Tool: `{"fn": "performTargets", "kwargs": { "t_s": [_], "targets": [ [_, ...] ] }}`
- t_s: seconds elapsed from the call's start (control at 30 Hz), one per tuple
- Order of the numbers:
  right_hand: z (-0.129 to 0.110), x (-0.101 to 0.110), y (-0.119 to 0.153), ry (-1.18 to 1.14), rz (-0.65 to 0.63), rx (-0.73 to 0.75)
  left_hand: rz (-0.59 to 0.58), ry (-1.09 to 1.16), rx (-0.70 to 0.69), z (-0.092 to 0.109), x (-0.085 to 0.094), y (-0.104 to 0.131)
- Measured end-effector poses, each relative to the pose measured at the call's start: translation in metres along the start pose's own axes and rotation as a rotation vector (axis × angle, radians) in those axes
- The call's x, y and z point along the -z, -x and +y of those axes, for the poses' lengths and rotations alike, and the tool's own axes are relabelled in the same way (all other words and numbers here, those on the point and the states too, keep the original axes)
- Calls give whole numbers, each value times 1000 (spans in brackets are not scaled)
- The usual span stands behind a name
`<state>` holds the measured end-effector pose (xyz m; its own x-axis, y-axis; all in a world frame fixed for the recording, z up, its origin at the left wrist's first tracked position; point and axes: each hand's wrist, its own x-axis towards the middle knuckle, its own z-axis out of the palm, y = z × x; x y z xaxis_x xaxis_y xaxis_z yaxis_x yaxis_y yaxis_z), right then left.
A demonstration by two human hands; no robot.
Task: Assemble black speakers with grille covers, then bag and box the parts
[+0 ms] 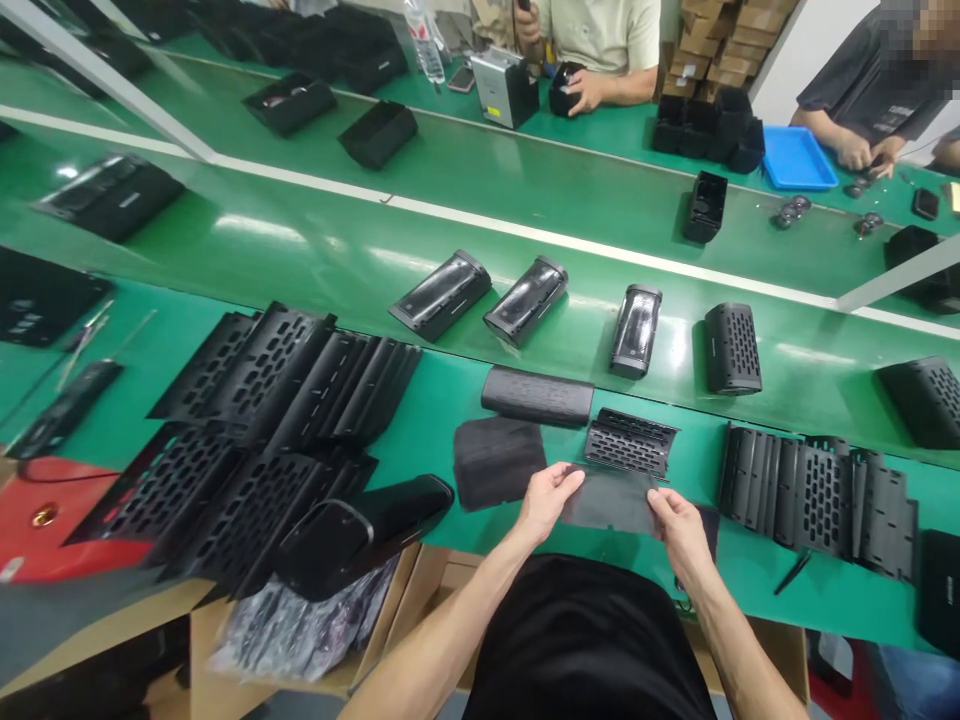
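Mesh sheet (609,502) stretched between left grip (576,476) and right grip (654,498), pinched at upper corners.

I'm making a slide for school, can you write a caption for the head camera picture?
Two hands hold a thin dark sheet above a green workbench.

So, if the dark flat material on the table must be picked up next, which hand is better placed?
Probably the left hand: it is beside the dark flat material, while the right hand is farther away. Both hold the thin sheet, so the left would need to let go.
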<state>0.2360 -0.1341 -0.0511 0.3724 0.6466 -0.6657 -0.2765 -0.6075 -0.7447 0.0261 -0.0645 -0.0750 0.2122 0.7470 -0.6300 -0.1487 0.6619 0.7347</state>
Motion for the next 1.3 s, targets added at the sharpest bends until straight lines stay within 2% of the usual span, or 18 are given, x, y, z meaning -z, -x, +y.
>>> {"fn": "performTargets", "kwargs": {
  "t_s": [0.13, 0.3, 0.43, 0.53, 0.7, 0.8, 0.93, 1.13, 1.2, 1.3],
  "targets": [
    [-3, 6, -8, 108, 53, 100, 18, -218, -100, 5, -8, -10],
    [-12, 13, -37, 377, 117, 255, 113, -553, -257, 27, -28, -32],
    [-19, 19, -69, 585, 192, 245, 190, -859, -224, 41, -34, -43],
    [-18, 24, -85, 664, 214, 199, 223, -994, -138, 35, -25, -45],
    [-11, 28, -96, 738, 240, 142, 170, -880, -32, 15, -12, -56],
    [-9, 27, -100, 749, 252, 125, 129, -802, -23, 6, -11, -66],
    [-10, 26, -103, 701, 251, 133, 139, -678, -24, -2, -14, -70],
    [-22, 24, -88, 522, 237, 205, 98, -450, -24, -4, -14, -45],
    [-27, 24, -73, 346, 165, 202, 56, -381, -18, 0, -12, -31],
    [-34, 24, -49, 98, 36, 119, -38, -215, 16, 10, -7, -12]
  ]
}}
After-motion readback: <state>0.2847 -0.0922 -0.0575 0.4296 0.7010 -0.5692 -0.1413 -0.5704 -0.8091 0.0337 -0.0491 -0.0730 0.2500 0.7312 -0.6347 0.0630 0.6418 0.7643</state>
